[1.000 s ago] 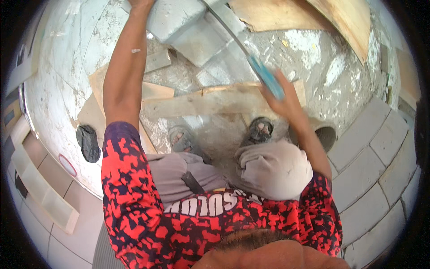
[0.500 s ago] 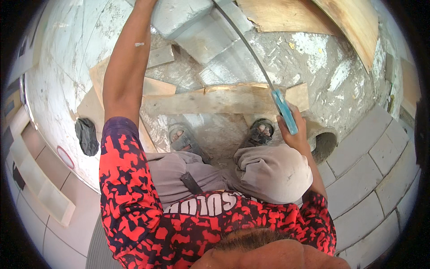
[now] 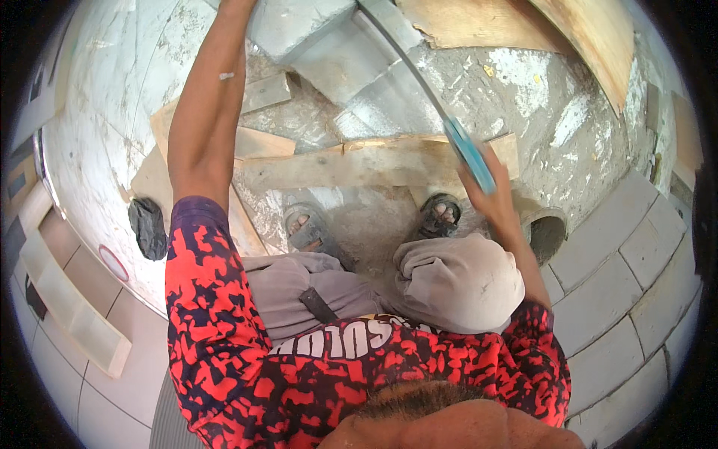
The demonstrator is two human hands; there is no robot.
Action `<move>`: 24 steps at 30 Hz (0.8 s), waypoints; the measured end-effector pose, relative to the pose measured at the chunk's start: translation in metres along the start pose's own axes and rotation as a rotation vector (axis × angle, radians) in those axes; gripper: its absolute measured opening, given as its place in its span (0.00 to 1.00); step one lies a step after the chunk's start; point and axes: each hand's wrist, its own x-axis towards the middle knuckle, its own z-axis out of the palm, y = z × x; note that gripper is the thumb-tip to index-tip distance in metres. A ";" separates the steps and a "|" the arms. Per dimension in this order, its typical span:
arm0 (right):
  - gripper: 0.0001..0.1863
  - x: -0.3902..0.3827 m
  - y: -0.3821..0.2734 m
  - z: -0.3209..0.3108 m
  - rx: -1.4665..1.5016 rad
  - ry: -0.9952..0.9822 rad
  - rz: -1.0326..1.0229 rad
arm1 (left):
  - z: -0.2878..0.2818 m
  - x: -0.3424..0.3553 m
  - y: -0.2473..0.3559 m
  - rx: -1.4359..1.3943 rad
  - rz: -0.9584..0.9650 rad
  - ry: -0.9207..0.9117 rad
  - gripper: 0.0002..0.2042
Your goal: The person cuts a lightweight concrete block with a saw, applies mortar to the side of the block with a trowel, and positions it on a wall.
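My right hand (image 3: 485, 179) is closed round the blue handle (image 3: 467, 150) of a saw with a long, thin dark blade (image 3: 404, 56). The blade runs up and left across a pale grey block (image 3: 307, 22) at the top. My left forearm (image 3: 209, 112) stretches up beside that block; the hand is cut off by the upper edge, so its fingers and whatever they touch are hidden. A split wooden board (image 3: 321, 168) lies crosswise just beyond my sandalled feet (image 3: 441, 213).
Plywood sheets (image 3: 493, 22) lie at the upper right. A round pipe opening (image 3: 546, 236) sits beside my right knee, with stacked grey blocks (image 3: 606, 292) further right. A black crumpled bag (image 3: 146, 228) lies left, near a pale wooden piece (image 3: 78, 307) on the tiles. The floor is dusty and paint-splattered.
My right hand and the saw moved down toward me and right, then back up and a little left. My left forearm stays stretched upward, shifting only slightly.
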 end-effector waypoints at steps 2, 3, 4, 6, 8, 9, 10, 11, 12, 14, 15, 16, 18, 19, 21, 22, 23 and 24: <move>0.20 0.071 -0.039 0.020 0.000 -0.048 -0.019 | -0.002 0.004 -0.006 -0.032 0.003 -0.016 0.21; 0.21 0.080 -0.039 0.017 0.002 -0.035 -0.019 | 0.012 0.004 -0.031 -0.058 0.012 0.027 0.21; 0.21 0.084 -0.035 0.016 0.008 -0.026 -0.010 | 0.013 -0.003 -0.035 -0.083 0.021 0.059 0.20; 0.22 0.060 -0.008 0.015 -0.143 -0.047 0.008 | 0.007 -0.006 -0.014 -0.055 -0.065 -0.023 0.20; 0.23 0.003 0.012 0.004 -0.030 -0.029 -0.050 | -0.011 0.006 -0.001 -0.006 -0.106 -0.067 0.20; 0.24 -0.011 0.021 0.002 -0.039 -0.021 -0.055 | -0.016 0.007 0.003 0.025 -0.102 -0.093 0.20; 0.24 -0.024 0.025 0.000 -0.052 -0.004 -0.047 | -0.017 0.008 0.005 0.046 -0.087 -0.126 0.20; 0.25 -0.029 0.027 0.000 -0.065 0.014 -0.039 | -0.013 0.011 -0.001 0.049 -0.069 -0.152 0.21; 0.23 -0.009 0.021 0.004 -0.075 0.013 -0.085 | -0.005 0.017 -0.006 0.038 -0.040 -0.180 0.21; 0.20 0.064 -0.020 0.021 -0.047 -0.038 -0.057 | 0.006 0.017 -0.017 0.008 -0.018 -0.140 0.21; 0.20 0.091 -0.047 0.026 -0.010 -0.084 0.020 | 0.009 0.011 -0.022 -0.016 -0.022 -0.074 0.21; 0.20 0.088 -0.042 0.024 -0.031 -0.049 0.034 | 0.017 0.008 -0.022 -0.042 -0.028 -0.009 0.21; 0.21 0.077 -0.027 0.024 -0.057 -0.045 0.045 | 0.007 -0.007 -0.018 -0.027 -0.051 -0.046 0.21; 0.21 0.053 -0.015 0.021 -0.044 0.003 -0.035 | 0.010 0.002 -0.008 -0.045 -0.039 -0.045 0.22; 0.20 -0.015 0.009 0.007 -0.020 0.037 -0.074 | -0.002 0.004 -0.011 -0.018 -0.064 -0.052 0.22; 0.20 -0.032 0.017 0.004 -0.023 0.064 -0.015 | -0.005 0.005 -0.012 -0.005 -0.067 -0.058 0.22; 0.20 -0.024 0.017 0.007 -0.013 0.060 -0.053 | -0.002 0.006 -0.012 -0.030 -0.032 -0.024 0.22; 0.19 -0.006 0.011 0.012 -0.008 0.052 -0.084 | 0.003 0.004 -0.015 -0.060 0.000 0.002 0.23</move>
